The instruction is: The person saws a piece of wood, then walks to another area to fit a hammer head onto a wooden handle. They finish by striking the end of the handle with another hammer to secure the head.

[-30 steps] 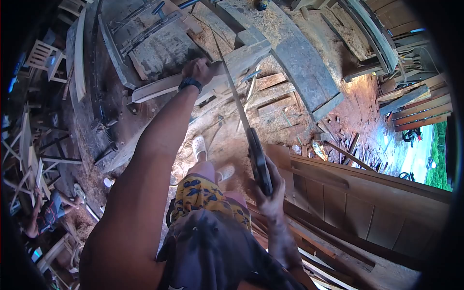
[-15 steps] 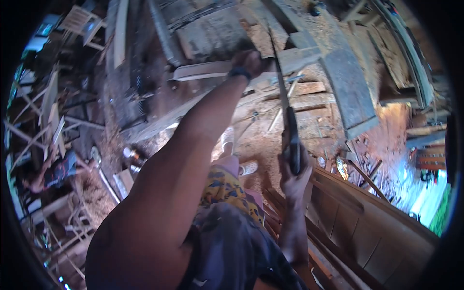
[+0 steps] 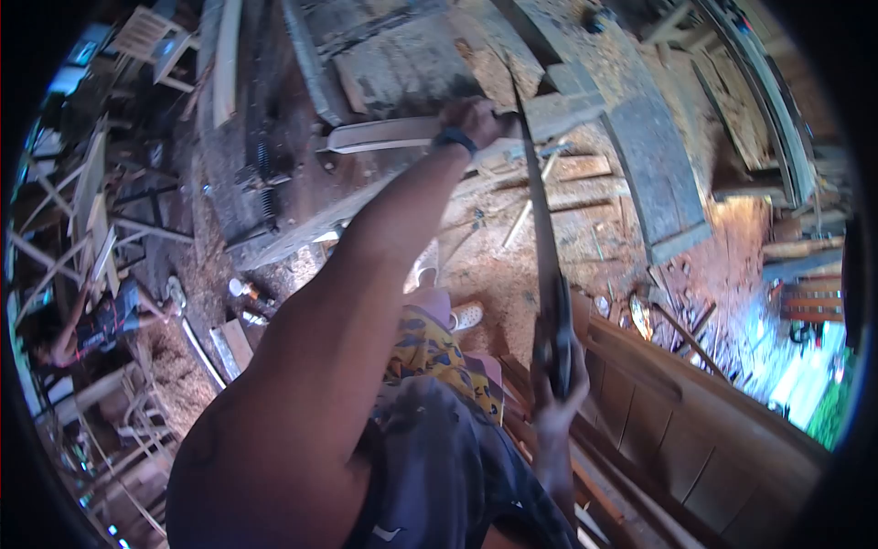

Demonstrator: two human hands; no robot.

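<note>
My right hand [image 3: 554, 393] is closed round the dark handle of a handsaw [image 3: 540, 215]. Its long, narrow blade points away from me, with the edge beside the end of a pale wooden piece [image 3: 380, 135]. My left hand [image 3: 471, 121], with a dark band at the wrist, is closed over that piece near the blade. The wood lies on a worn workbench [image 3: 306, 220], its other end reaching out to the left. My left fingers are partly hidden, and the exact contact between saw teeth and wood cannot be made out.
Planks and offcuts [image 3: 581, 167] lie beyond the bench, with sawdust over the ground. A panelled wooden piece [image 3: 677, 412] stands close on my right. At the far left another person [image 3: 101, 325] is near wooden frames. A wooden chair [image 3: 151, 41] is at upper left.
My right hand has drawn the handsaw back towards my body, so the handle sits lower in view. My left hand stays on the wooden piece.
</note>
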